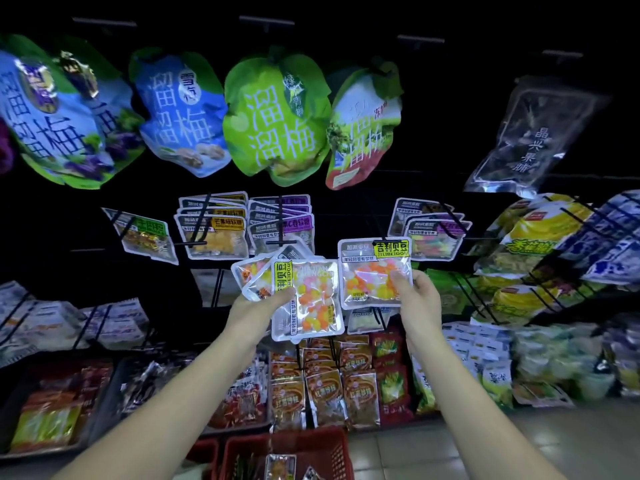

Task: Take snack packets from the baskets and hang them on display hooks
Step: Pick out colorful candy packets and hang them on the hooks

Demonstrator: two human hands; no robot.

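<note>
The left hand (266, 304) pinches a fanned stack (311, 299) of candy packets, thumb pressed on the front near their left edge, the other fingers hidden behind. Just right of that thumb the film looks glossy and soft. It is probably light and slippery, with loose sweets free to shift, so the fan could slide apart under a slack pinch. Further right one packet (374, 275) stands upright, its top edge well above the fingers holding it — a dark spot there is likely the hang hole. The right hand (417, 294) clamps its lower right corner, thumb in front. A hold on the flat sealed rim nearer the hole would probably steer the limp film better. Below both wrists sits a red basket (332, 445).
</note>
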